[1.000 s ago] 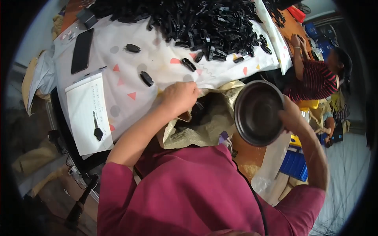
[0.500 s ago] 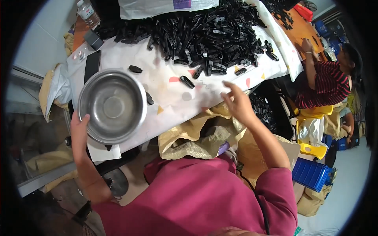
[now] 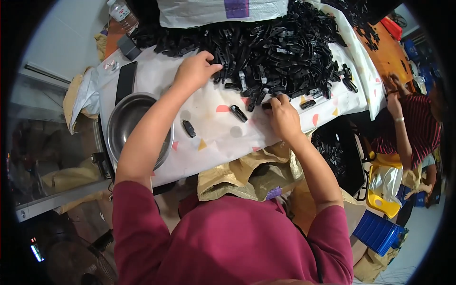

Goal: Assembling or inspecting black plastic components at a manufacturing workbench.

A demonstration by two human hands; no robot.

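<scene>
A heap of small black plastic clip-like parts (image 3: 289,52) covers the far side of the table. My left hand (image 3: 194,71) reaches to the heap's left edge, thumb and fingers apart, with nothing visible between them. Closer to me, my right hand (image 3: 285,118) has its fingers closed on a black clip-like part (image 3: 267,106) at the heap's near edge. Loose single parts lie on the cloth: one black part (image 3: 238,113) between my hands and another black part (image 3: 188,128) farther left. My left forearm partly hides a round steel bowl (image 3: 114,124).
A dark phone (image 3: 126,81), a black box (image 3: 128,46) and a plastic bottle (image 3: 122,15) are at the left. Beyond the heap lies a white sack (image 3: 199,13). Woven sacking (image 3: 228,173) hangs at the table's front edge. A co-worker in a striped shirt (image 3: 420,118) sits at the right.
My left hand has let go of the bowl and moved up to the heap. My right hand has closed on a part. The view has shifted slightly.
</scene>
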